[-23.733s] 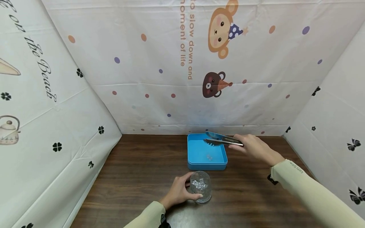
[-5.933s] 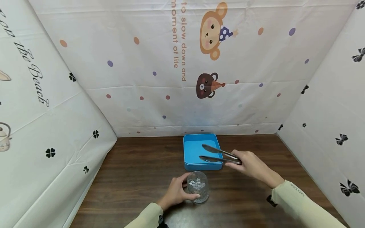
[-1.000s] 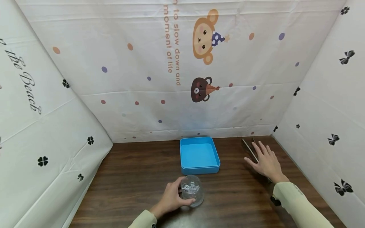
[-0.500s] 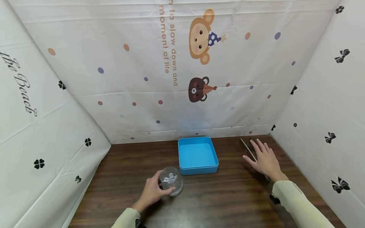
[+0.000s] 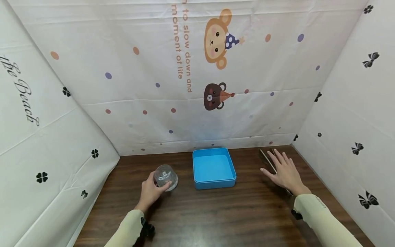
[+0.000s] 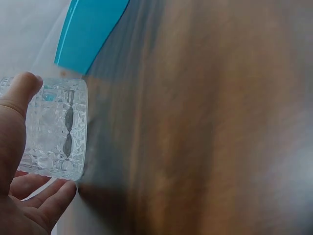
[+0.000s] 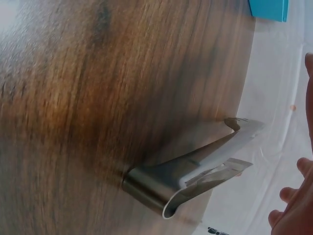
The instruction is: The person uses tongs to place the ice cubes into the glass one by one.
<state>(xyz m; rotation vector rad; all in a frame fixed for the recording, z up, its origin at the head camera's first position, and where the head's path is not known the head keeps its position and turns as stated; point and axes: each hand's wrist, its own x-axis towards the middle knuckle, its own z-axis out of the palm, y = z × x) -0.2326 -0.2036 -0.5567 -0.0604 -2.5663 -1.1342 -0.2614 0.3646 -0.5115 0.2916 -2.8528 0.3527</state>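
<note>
My left hand (image 5: 150,192) grips a clear textured glass (image 5: 166,177) by its side, left of the blue box. Small clear pieces show inside the glass. The left wrist view has the thumb and fingers on opposite sides of the glass (image 6: 54,129). On the right, my right hand (image 5: 287,175) is spread with straight fingers above metal tongs (image 5: 267,160), partly hiding them. In the right wrist view the tongs (image 7: 159,183) lie on the table with their arms apart, and the fingers (image 7: 305,166) are off to the side, away from them.
A shallow blue box (image 5: 215,184) sits between the hands toward the back of the brown wood table (image 5: 216,219). White printed cloth (image 5: 148,68) rises behind the table and along both sides.
Earlier, the right hand held the tongs over the box; now they lie on the table at right. The clear pieces in the box are gone. The left hand has moved the glass leftward.
</note>
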